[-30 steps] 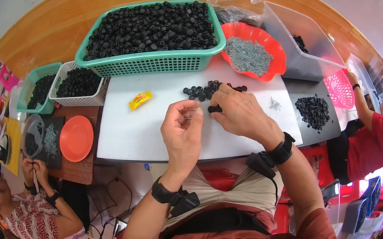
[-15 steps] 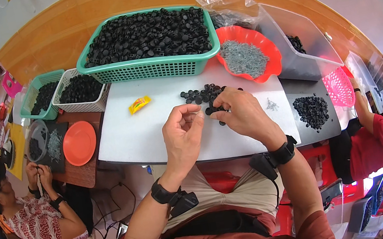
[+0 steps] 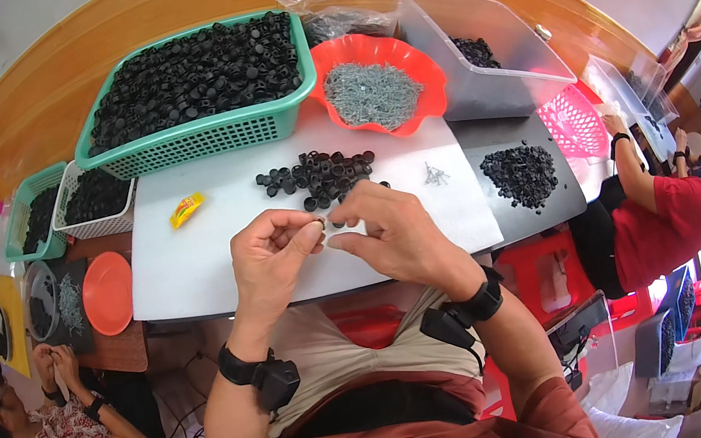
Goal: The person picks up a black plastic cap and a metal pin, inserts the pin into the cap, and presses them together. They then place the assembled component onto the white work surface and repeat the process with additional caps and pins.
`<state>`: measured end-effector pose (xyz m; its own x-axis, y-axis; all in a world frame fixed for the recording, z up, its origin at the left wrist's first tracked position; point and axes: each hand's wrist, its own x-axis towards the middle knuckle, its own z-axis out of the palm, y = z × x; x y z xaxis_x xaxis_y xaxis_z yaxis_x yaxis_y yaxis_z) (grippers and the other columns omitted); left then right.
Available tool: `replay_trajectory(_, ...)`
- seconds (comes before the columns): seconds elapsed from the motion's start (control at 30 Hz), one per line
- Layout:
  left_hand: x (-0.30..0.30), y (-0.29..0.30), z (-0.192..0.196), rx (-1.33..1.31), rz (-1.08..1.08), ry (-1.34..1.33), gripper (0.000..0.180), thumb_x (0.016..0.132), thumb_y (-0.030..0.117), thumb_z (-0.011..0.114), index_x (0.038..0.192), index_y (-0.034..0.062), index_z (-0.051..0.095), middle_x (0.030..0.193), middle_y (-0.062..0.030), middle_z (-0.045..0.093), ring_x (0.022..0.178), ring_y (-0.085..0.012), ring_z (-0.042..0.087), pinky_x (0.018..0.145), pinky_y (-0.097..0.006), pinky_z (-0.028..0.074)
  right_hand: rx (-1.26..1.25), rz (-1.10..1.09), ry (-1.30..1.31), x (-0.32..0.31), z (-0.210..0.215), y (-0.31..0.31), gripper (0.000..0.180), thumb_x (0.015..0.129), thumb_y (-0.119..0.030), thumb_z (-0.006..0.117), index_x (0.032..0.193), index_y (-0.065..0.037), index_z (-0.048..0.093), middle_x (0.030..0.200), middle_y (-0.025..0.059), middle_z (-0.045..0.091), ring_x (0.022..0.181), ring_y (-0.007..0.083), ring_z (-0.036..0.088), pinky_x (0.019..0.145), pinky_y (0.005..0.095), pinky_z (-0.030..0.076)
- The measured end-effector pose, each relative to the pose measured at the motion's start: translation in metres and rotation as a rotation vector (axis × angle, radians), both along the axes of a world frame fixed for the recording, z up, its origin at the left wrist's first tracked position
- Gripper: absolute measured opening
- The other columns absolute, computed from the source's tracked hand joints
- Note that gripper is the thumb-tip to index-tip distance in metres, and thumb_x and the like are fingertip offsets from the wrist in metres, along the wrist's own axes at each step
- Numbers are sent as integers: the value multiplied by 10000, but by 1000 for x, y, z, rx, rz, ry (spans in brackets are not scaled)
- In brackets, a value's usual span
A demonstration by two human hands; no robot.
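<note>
Over the near part of the white foam sheet [image 3: 186,282], my two hands meet fingertip to fingertip. My left hand [image 3: 269,255] pinches a small dark piece between thumb and forefinger; its exact shape is too small to tell. Close beside it, my right hand [image 3: 403,233] has thumb and fingers curled, holding something small that I cannot make out. Just beyond the fingers lies a loose pile of small black plastic caps [image 3: 320,173]. A few thin metal screws [image 3: 435,174] lie on the sheet to the right of the pile.
Behind stand a green basket of black parts [image 3: 200,137], a red scalloped bowl [image 3: 425,83] of metal screws and a clear bin [image 3: 477,89]. More black pieces [image 3: 523,178] lie rightward; a yellow wrapped packet [image 3: 187,210] lies left. People sit at both sides.
My right hand has drawn back from the pile of caps to my left hand, and their fingertips now nearly touch. The view has turned right, so the table appears shifted left.
</note>
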<state>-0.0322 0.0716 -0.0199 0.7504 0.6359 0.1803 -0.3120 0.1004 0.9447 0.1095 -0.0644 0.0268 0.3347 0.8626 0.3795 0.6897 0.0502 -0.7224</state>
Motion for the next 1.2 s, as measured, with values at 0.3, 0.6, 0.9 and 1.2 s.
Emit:
replay_trajectory(0.3, 1, -8, 4, 179, 22, 34, 190, 886, -3, 760, 1070, -38, 725, 1019, -89, 709, 881, -120, 662, 803, -250, 546, -123, -491, -214, 92, -13, -71, 174, 826, -76, 776, 988, -57, 717, 926, 109, 691, 718, 270, 659, 688, 371, 531)
replay_trajectory(0.6, 0, -9, 5, 310, -5, 113, 183, 883, -50, 732, 1065, -25, 727, 1122, -87, 658, 965, -127, 636, 840, -249, 539, -339, -452, -312, 109, -6, -71, 215, 869, -115, 692, 1071, -42, 693, 944, 153, 730, 900, 388, 683, 797, 477, 517)
replay_trajectory(0.9, 1, -9, -1, 343, -17, 146, 161, 885, -89, 696, 1033, -28, 673, 1109, -77, 612, 984, -141, 638, 886, -271, 556, -447, -369, -366, 118, -2, -69, 202, 894, -105, 634, 1069, -5, 646, 923, 220, 708, 927, 423, 665, 810, 499, 510)
replay_trajectory(1.2, 1, -13, 8, 346, -11, 157, 240, 906, -69, 681, 1143, -40, 703, 1128, -85, 608, 1015, -144, 631, 901, -262, 536, -196, -301, -283, 107, -2, -88, 231, 923, -55, 593, 1140, 0, 650, 912, 179, 673, 832, 390, 639, 756, 461, 503)
